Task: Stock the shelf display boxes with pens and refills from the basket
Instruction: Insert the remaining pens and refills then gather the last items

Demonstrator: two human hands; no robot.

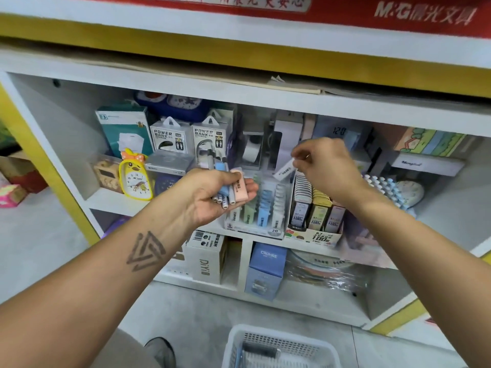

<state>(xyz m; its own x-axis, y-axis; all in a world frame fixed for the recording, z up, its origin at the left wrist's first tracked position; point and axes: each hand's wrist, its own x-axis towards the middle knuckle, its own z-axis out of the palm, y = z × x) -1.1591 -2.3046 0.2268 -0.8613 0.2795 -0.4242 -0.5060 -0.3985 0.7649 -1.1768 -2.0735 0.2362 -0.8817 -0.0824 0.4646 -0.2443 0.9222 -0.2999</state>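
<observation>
My left hand is palm up, fingers curled loosely around a bundle, forearm stretched forward with its inner side turned up. My right hand is raised higher, back toward me, thumb and fingertips pinching something small, wrist bent, forearm angled in from the right.

The white painted shelf unit has yellow edging, under a red banner with pale lettering. A yellow duck-shaped clock wears an orange bow with white dots. The clear display box holds green, blue and white cases, above the white perforated plastic basket; a dark triangle tattoo marks the left forearm.
</observation>
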